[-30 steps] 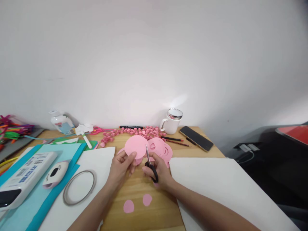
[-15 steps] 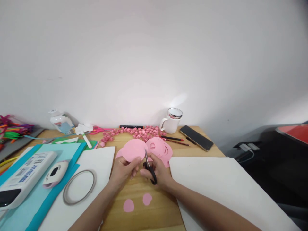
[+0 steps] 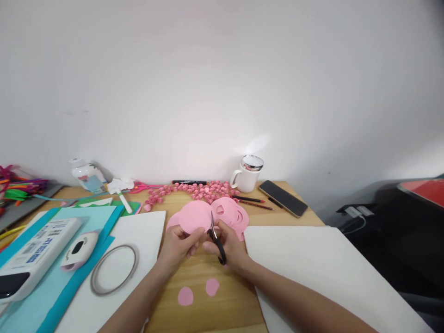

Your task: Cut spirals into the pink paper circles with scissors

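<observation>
A round pink paper (image 3: 196,216) is pinched by its lower edge in my left hand (image 3: 178,243). My right hand (image 3: 229,245) grips black-handled scissors (image 3: 218,243), whose blades point up at the paper's right edge. Behind the scissors lie more pink papers (image 3: 231,213) with holes cut in them. Two small pink discs, a left one (image 3: 185,296) and a right one (image 3: 212,286), rest on the wooden table (image 3: 204,319) below my hands. Many small curled pink pieces (image 3: 190,189) are heaped beyond the papers.
A white mug (image 3: 247,175), pencils (image 3: 255,203) and a phone (image 3: 283,199) stand or lie at the back right. White boards flank my hands. On the left are a tape ring (image 3: 114,270), a white correction tape (image 3: 79,250), a white box (image 3: 40,254) and a bottle (image 3: 88,175).
The scissors have shifted slightly right and tilted more, with their blades closer together. The held pink paper has moved slightly right with my left hand.
</observation>
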### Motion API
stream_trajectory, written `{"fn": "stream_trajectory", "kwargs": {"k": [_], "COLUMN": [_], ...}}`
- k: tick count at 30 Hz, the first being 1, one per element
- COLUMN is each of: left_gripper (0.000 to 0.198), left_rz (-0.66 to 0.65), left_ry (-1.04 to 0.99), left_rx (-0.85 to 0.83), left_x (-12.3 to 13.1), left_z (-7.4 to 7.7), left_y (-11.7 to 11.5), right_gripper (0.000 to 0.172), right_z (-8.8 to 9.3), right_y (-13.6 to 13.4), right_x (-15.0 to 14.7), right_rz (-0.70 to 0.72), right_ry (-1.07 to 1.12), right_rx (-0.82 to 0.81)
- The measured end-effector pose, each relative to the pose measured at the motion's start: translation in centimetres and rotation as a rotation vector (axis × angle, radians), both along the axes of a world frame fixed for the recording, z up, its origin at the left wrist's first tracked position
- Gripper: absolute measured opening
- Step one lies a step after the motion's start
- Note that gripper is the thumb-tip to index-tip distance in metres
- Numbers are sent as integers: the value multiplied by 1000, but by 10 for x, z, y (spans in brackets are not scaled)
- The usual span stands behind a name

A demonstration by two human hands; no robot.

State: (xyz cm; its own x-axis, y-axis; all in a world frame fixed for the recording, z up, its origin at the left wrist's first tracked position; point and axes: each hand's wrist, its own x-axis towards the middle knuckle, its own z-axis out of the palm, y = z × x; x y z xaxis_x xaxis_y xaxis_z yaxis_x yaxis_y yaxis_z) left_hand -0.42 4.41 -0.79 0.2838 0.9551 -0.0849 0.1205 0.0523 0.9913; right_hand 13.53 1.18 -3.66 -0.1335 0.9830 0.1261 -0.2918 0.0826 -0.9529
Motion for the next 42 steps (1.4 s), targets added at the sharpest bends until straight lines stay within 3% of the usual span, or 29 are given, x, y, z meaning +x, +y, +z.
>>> {"fn": "stream_trajectory", "kwargs": {"k": [9,16,21,25,33,42], "left_gripper": [41,36,33,35,32,33], "left_rz": [54,35,90,122,67,73], "left_ry": [-33,-109,-170,-127,-63,-76], "left_rx": [-5,-35,-73,-77,-47,-56], "left_x": [2,0,-1,0,0,0], "left_z": [11,4,5,9,8,10], "left_y": [-2,0,2,1,0,0], "right_gripper": [41,35,37,42,47,45], "right_z": [-1,-9,-12,-11,-7,-2], "right_y": [-1,0,-1,-1,1,0], "right_x": [2,0,-1,0,2,2], "right_rz": [-49,-31,-8,-1,-39,-57], "right_ry": [-79,-72,-85,-104,-50,-33], "right_rx": [-69,-91,-111,-104,10,-24]}}
